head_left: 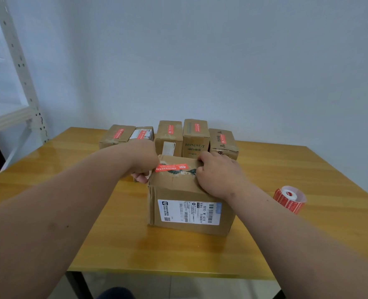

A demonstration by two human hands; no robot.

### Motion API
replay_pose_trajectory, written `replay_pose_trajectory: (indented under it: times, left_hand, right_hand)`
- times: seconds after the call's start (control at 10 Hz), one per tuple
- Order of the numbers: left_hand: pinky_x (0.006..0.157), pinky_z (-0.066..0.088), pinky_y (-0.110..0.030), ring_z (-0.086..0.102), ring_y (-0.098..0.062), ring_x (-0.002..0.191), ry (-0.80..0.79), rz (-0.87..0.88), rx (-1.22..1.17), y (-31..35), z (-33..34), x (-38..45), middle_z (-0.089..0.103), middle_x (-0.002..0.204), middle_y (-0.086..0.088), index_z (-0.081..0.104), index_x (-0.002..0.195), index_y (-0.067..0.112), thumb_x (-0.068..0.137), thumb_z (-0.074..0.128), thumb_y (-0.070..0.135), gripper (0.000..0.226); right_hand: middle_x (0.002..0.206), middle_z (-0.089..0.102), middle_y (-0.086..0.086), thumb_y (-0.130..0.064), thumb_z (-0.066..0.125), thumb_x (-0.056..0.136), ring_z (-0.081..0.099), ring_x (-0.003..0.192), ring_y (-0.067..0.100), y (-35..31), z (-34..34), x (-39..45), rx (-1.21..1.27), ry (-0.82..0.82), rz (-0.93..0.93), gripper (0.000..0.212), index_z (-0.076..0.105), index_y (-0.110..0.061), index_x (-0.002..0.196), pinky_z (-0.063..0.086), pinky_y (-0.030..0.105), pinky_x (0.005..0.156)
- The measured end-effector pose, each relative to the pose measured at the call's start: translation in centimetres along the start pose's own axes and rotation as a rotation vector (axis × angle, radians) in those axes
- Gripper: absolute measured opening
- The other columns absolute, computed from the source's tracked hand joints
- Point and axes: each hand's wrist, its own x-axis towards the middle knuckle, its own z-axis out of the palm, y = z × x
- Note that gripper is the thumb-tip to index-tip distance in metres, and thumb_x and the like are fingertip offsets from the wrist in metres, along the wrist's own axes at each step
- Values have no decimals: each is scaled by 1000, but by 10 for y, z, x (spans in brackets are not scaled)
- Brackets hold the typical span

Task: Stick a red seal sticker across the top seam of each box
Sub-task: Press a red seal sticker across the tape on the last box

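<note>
1. We see a cardboard box (185, 195) standing near the middle of the wooden table (308, 180), its white shipping label (189, 211) facing us.
2. A red seal sticker (172, 167) lies across the top of this box, over the taped seam, toward the box's far left corner.
3. Our left hand (143, 160) is at the box's left top edge, fingers curled; it seems to pinch the sticker's left end, though the contact itself is partly hidden.
4. Our right hand (216, 173) rests on the right part of the box top, fingers curled over the far edge and gripping the box.
5. Along the table's far edge stands a row of five more boxes (170, 134), each already bearing a red sticker on its top; the fourth from the left reads HYNAUT.
6. A roll of red stickers (290, 198) lies near the table's right edge, well apart from the front box.
7. A pale metal shelf frame (16, 61) rises beyond the table's far left corner, against the plain wall.
</note>
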Motion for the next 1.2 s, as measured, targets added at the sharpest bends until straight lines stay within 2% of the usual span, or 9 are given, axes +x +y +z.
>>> replay_pose_trajectory:
  times: [0.1,0.2,0.3,0.4,0.5,0.6,0.7,1.0,1.2]
  left_hand:
    - [62,57,-29,67,-25,62,-2,4,28,2,0,0,68,85,-18,59,104,-4,101,45,12,22]
    - [48,51,-19,61,-13,54,67,28,34,7,1,1,60,73,-4,57,96,4,99,47,12,13]
    - [50,49,-22,57,-16,53,60,40,-20,9,-3,-3,60,70,-5,58,87,5,98,48,9,15]
    - [55,49,-27,58,-25,57,6,41,-111,8,-8,-3,64,78,-19,62,99,-8,98,44,6,23]
    - [63,56,-32,59,-27,66,-16,28,-222,9,-12,-5,60,81,-20,62,103,-8,98,47,4,20]
    - [81,60,-44,64,-26,75,-47,10,-337,10,-12,-7,65,87,-22,62,103,-8,96,50,3,18]
    - [85,58,-46,67,-25,78,-66,-9,-409,10,-13,-9,68,100,-26,61,104,-9,97,51,4,18]
    - [86,57,-51,66,-29,78,-86,-14,-493,14,-13,-13,62,102,-25,55,110,-10,99,46,1,18]
    - [78,60,-48,68,-27,80,-92,-9,-513,16,-15,-16,64,111,-26,56,108,-7,100,45,4,18]
  right_hand:
    - [127,55,5,-30,33,93,49,118,29,0,1,0,-3,3,-1,36,49,-21,125,35,49,107]
    - [127,55,4,-29,33,93,49,118,29,0,1,1,0,2,3,36,49,-21,124,34,49,107]
    - [125,55,4,-30,33,93,49,117,29,0,1,1,2,-3,-5,35,49,-21,123,34,50,107]
    - [124,56,4,-31,33,93,48,117,29,-1,2,1,3,-2,-8,35,49,-21,123,34,51,108]
    - [123,56,3,-30,34,93,49,116,28,1,2,2,21,-4,-11,36,50,-21,123,33,50,108]
    - [125,57,4,-27,35,92,49,118,28,2,1,2,49,-5,-10,37,51,-20,125,32,50,109]
    - [126,57,4,-27,35,92,48,119,29,2,1,2,47,-8,-9,38,52,-20,126,31,50,111]
    - [122,56,4,-28,34,94,49,117,29,1,1,1,44,-6,-12,35,52,-19,123,31,51,110]
    - [119,57,3,-28,33,94,50,115,28,1,1,3,46,-10,-16,34,52,-20,122,33,51,109]
